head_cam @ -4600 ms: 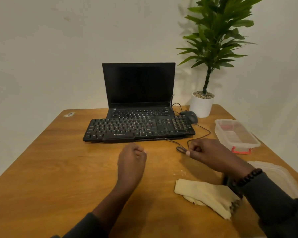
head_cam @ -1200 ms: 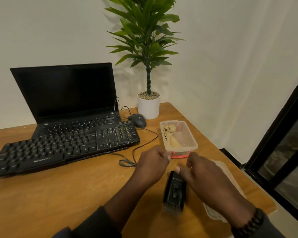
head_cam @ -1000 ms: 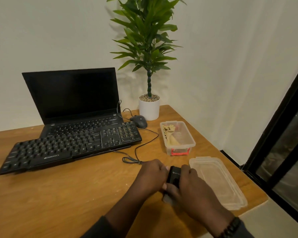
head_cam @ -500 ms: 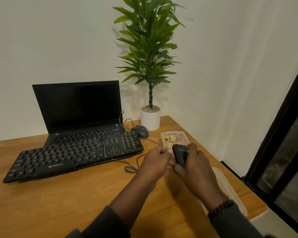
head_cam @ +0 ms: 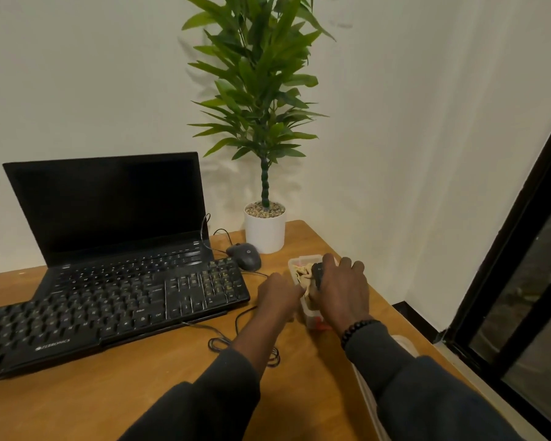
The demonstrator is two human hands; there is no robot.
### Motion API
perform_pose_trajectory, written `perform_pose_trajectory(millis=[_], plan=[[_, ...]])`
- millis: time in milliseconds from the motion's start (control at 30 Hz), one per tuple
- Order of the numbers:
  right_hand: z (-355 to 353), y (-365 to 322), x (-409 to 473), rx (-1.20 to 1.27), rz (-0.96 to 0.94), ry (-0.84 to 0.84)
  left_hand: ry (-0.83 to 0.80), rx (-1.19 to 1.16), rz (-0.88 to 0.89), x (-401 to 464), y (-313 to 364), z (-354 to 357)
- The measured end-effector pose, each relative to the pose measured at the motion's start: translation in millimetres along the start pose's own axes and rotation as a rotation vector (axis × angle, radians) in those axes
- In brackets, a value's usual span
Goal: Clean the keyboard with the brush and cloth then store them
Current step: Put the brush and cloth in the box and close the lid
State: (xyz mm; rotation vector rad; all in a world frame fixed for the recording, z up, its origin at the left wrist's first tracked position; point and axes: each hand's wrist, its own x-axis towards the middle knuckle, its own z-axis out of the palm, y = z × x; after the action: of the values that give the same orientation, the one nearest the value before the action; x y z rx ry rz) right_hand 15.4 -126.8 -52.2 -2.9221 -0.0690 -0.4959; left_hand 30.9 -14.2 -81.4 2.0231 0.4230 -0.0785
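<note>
My right hand [head_cam: 341, 289] holds the black brush [head_cam: 317, 275] inside the clear plastic box [head_cam: 303, 261] at the table's right side, on top of the yellow cloth [head_cam: 303, 272] that lies in the box. My left hand [head_cam: 279, 294] is at the box's left wall, fingers curled; whether it grips the wall is hidden. The black keyboard [head_cam: 109, 310] lies to the left, in front of the laptop [head_cam: 115, 218].
A mouse [head_cam: 245, 256] and a white plant pot [head_cam: 264, 232] stand behind the box. A loose cable [head_cam: 236, 342] loops on the wooden table [head_cam: 77, 409] near my left forearm. The box's lid [head_cam: 401, 345] lies under my right forearm. The table edge is close on the right.
Earlier the cloth lay on the table; it now lies in the box. My right hand picked up the brush from the table and carried it forward into the box.
</note>
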Motion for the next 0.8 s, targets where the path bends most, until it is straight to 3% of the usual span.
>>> perform_pose_trajectory(millis=[100, 333, 500, 700, 800], plan=[[2.7, 1.1, -1.0, -0.004, -0.026, -0.031, 0.001, -0.131, -0.012, -1.1, -1.3, 1.3], [4.1, 7.9, 5.2, -0.073, 0.045, -0.152, 0.003, -0.142, -0.013, -3.1, 0.2, 2.9], [4.6, 10.0, 2.5, -0.004, 0.059, -0.089, 0.005, -0.145, 0.028, -8.2, -2.7, 1.9], [-28.9, 27.5, -27.4, 0.242, 0.141, 0.132, 0.191, -0.168, 0.063, -44.1, -13.5, 5.2], [-44.3, 58.8, -49.5, 0.287, 0.199, 0.14, 0.163, -0.253, 0.063, -73.8, -21.4, 14.9]])
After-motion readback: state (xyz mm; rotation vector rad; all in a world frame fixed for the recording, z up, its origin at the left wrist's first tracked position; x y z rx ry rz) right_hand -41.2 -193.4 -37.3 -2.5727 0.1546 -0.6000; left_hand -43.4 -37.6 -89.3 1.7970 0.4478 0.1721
